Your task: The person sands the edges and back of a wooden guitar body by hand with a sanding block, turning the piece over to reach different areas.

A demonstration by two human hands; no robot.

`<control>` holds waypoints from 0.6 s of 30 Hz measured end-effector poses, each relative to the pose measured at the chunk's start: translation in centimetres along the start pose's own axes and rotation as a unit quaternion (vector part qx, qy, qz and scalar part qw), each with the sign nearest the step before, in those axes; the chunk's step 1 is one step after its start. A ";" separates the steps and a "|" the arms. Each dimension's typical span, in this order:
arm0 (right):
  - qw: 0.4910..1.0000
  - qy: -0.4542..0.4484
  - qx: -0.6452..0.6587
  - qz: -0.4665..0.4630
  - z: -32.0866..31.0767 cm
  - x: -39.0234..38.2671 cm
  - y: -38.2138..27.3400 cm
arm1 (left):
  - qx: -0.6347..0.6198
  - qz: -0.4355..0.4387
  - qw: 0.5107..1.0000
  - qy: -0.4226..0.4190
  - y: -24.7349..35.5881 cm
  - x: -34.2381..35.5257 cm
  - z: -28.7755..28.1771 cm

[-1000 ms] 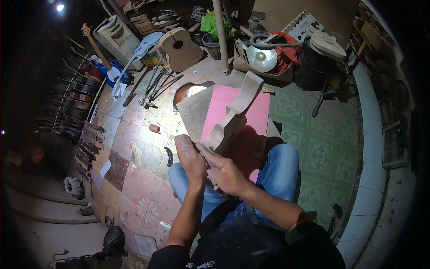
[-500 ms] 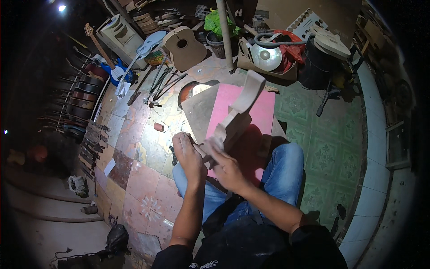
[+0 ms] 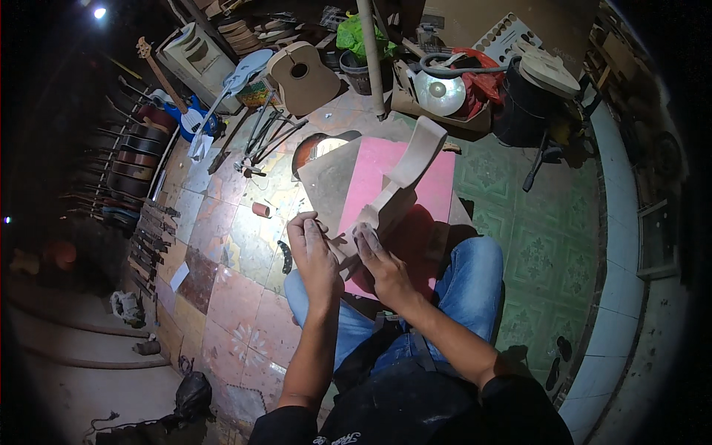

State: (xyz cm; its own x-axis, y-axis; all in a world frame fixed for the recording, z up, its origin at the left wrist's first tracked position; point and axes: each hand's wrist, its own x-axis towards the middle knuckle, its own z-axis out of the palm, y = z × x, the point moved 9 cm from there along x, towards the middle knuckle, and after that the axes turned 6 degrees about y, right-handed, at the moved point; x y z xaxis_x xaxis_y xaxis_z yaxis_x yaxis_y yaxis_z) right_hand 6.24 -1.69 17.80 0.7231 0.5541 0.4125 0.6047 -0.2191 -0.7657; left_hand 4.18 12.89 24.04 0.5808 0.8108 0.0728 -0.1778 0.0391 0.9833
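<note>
An unfinished wooden guitar body [image 3: 393,194], pale and bare, stands on edge between my knees, its curved rim facing up and slanting away to the right. At its near left end, my left hand [image 3: 314,254] grips the wood, thumb side in, with the fingers curled. My right hand [image 3: 383,268] presses on the rim close by, fingers held together and bent at the tips. Whatever lies under those fingertips is hidden. Beneath the wood is a pink board [image 3: 371,167], partly over a grey-brown board [image 3: 326,182].
A small brown roll [image 3: 261,210] and a black curved piece [image 3: 285,256] lie on the tiles to the left. Beyond are clamps [image 3: 271,137], a blue electric guitar [image 3: 194,119] and an acoustic guitar body [image 3: 302,78]. A pole [image 3: 371,59] stands ahead; a black bin [image 3: 519,111] is at right.
My right hand, blurred before, now shows sharply on the rim, slightly farther right. The guitar body has tilted slightly, its far end shifting right. My left hand stays at the near end.
</note>
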 end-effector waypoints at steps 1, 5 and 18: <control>1.000 -0.002 0.002 0.000 0.1 0.3 -1.0 | 0.005 0.012 1.000 -0.008 -0.2 0.1 -0.2; 0.970 0.076 0.216 0.077 -0.7 0.4 -4.9 | 0.013 0.004 1.000 0.024 0.1 0.2 -1.0; 0.997 0.034 0.065 0.039 0.0 0.7 -1.0 | -0.018 -0.030 0.999 0.038 -0.2 0.3 -1.2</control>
State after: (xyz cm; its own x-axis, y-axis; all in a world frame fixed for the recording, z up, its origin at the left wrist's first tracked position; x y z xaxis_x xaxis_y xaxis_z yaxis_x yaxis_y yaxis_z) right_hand 6.14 -1.04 18.88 0.7898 0.4828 0.3784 0.5004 -0.1504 -0.8526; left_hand 3.47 13.79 23.63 0.5294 0.8484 0.0002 -0.1735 0.1080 0.9789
